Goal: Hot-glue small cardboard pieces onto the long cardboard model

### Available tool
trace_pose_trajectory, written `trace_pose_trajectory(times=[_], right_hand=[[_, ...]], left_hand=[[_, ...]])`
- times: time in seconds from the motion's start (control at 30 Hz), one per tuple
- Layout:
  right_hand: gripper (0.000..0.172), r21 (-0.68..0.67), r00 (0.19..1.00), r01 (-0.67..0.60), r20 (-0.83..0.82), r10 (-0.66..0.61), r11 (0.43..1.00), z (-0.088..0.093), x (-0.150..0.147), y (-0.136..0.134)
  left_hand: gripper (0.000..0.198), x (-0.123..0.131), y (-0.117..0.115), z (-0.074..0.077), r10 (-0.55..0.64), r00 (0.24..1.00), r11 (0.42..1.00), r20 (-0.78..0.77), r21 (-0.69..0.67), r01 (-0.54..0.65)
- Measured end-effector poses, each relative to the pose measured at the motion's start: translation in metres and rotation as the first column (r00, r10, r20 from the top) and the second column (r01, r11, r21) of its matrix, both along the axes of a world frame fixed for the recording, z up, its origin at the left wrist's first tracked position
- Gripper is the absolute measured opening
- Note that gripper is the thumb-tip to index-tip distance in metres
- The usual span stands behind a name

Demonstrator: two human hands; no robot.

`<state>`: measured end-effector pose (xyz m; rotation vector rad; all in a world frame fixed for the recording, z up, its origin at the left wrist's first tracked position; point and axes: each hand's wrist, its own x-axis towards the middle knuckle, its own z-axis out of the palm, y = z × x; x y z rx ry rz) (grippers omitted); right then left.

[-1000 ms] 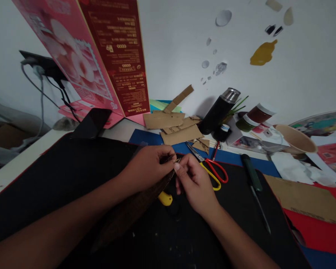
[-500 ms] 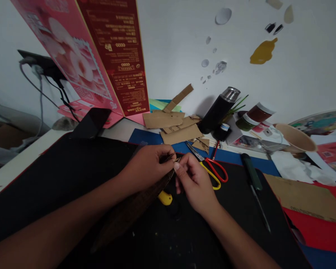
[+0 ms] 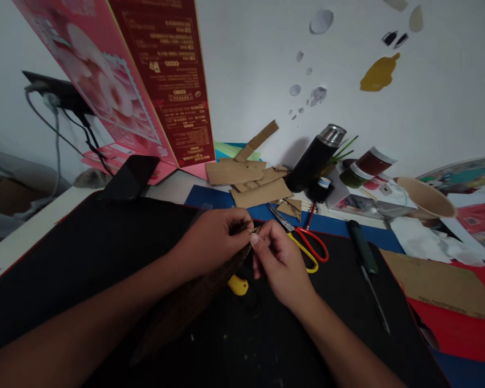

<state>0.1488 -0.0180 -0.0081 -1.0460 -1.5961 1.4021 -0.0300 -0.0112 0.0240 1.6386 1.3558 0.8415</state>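
Observation:
A long, dark brown piece of cardboard point(image 3: 194, 302) with a corrugated edge slants over the black mat, partly covered by my left arm. My left hand point(image 3: 212, 240) is closed on its upper end, thumb against the fingers. Right beside it, my right hand point(image 3: 281, 261) pinches the tip of the same piece between thumb and fingertips. Under the cardboard a yellow handle end point(image 3: 238, 285) pokes out; the rest of it is hidden. Scissors point(image 3: 303, 242) with one red and one yellow handle lie just beyond my right hand, blades partly spread.
Cardboard scraps point(image 3: 262, 191) are piled behind my hands. A black thermos point(image 3: 315, 159) leans near paint jars point(image 3: 359, 172). A dark green-handled screwdriver-like tool point(image 3: 366, 264) lies at right. A black phone point(image 3: 131, 178) rests by a tall pink and red box point(image 3: 170, 81) at left.
Almost nothing differs. Both hands keep their hold on the cardboard tip, and the view has shifted very slightly.

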Motion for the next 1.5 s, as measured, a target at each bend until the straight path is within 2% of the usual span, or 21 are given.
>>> trace_pose_trajectory(times=[1.5], right_hand=[[0.031,-0.019,1.0,0.01,-0.006,-0.01,1.0,-0.0023,-0.0004,-0.0001]], left_hand=[[0.013,0.0003,0.0003,0.0003,-0.012,0.999,1.0,0.035,-0.019,0.012]])
